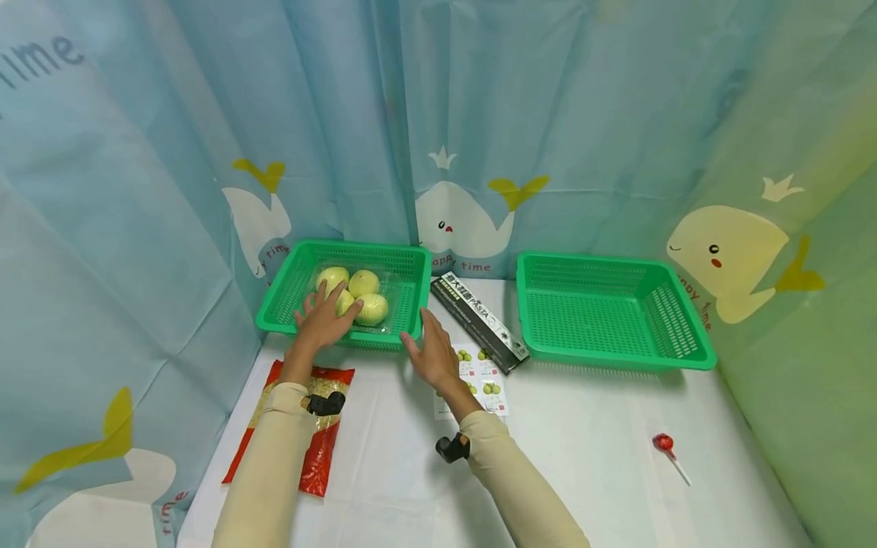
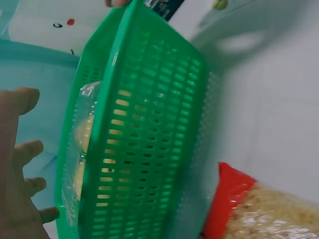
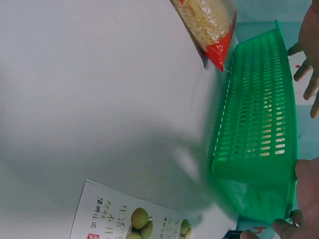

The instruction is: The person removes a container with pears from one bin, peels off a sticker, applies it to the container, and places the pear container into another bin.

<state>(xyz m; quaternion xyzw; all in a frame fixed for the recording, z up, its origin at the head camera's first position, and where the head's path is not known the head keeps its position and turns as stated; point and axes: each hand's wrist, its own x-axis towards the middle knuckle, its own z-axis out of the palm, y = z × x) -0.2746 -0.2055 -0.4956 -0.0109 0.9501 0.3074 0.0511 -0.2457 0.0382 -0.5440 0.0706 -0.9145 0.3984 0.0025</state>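
My left hand (image 1: 323, 316) is over the left green basket (image 1: 411, 285), fingers spread above a clear plastic pack of round, pale yellow-green fruits (image 1: 372, 310). In the left wrist view those spread fingers (image 2: 29, 149) show beside the basket's rim, and the pack's clear wrap (image 2: 89, 94) stands at the rim. My right hand (image 1: 433, 352) is at the same basket's front right corner, its fingers extended and thumb apart. The right wrist view shows the right hand's fingertips (image 3: 283, 226) right at the corner of the rim.
A red-ended bag of pasta (image 1: 329, 426) lies under my left forearm. Between the baskets are a black pasta box (image 1: 479, 320) and a sheet with printed pears (image 1: 489, 399). Another green basket (image 1: 610, 358) stands at right, with a red lollipop (image 1: 664, 443) nearer the front.
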